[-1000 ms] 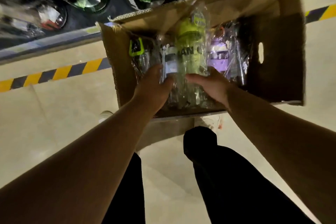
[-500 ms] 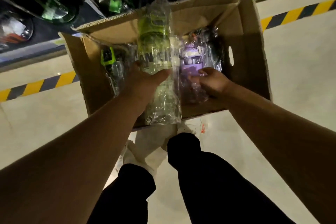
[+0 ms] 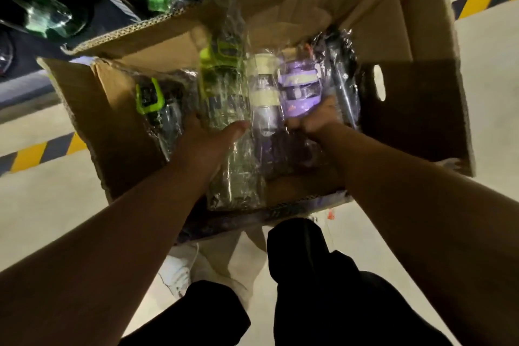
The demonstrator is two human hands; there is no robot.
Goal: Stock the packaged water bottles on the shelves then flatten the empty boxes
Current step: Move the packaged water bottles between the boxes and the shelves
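An open cardboard box (image 3: 393, 36) stands on the floor in front of me, with several plastic-wrapped water bottles upright inside. My left hand (image 3: 207, 137) grips the tall green-capped bottle (image 3: 222, 84) around its middle. My right hand (image 3: 317, 118) is curled round the purple bottle (image 3: 297, 93) near the box's middle. Between them stands a clear bottle with a cream cap (image 3: 264, 93). A black bottle with a green clip (image 3: 151, 101) leans at the left, and a dark bottle (image 3: 342, 84) stands at the right.
A dark low shelf (image 3: 84, 8) with wrapped bottles (image 3: 47, 17) runs behind the box. Yellow-and-black hazard tape (image 3: 36, 153) crosses the pale floor. My black-trousered legs (image 3: 303, 275) and a white shoe (image 3: 177, 275) are just below the box's near edge.
My right hand has closed round the purple bottle, which it only touched before. The left hand keeps its hold on the green-capped bottle. The view has moved closer to the box.
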